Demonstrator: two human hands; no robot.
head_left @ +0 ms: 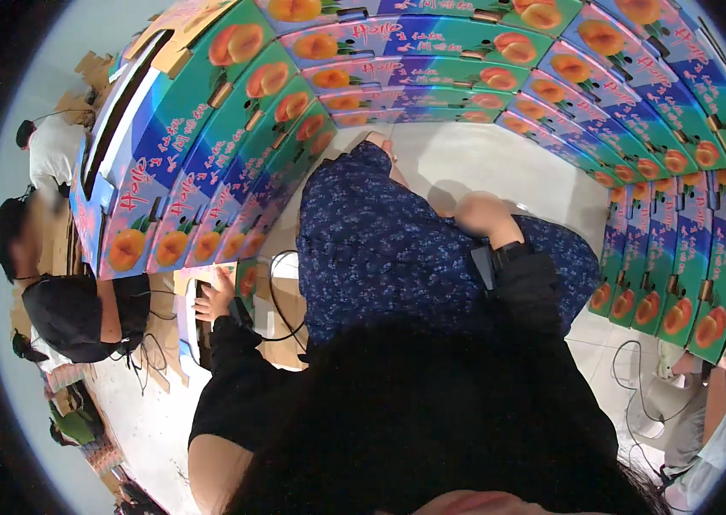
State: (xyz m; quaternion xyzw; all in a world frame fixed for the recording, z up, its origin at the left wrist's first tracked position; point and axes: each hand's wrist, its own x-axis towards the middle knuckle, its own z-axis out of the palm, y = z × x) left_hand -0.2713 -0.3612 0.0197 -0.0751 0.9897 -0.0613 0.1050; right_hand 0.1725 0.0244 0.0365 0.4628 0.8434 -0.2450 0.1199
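Note:
At the left, my left hand has its fingers spread against a printed cardboard fruit box, low beside the tall left stack. The hand hides part of this box. My right hand is over my lap, just above the dark blue floral skirt. Blur covers its fingers, so I cannot tell whether they hold anything. Dark devices are strapped at both wrists. Nearest to the left hand rises the left stack of peach-printed boxes, in green, blue and pink.
More peach-printed boxes form a back stack, a right stack and a far-right stack. A black cable loops near my left arm. Another person sits at the left; someone's grey trouser leg shows at the right.

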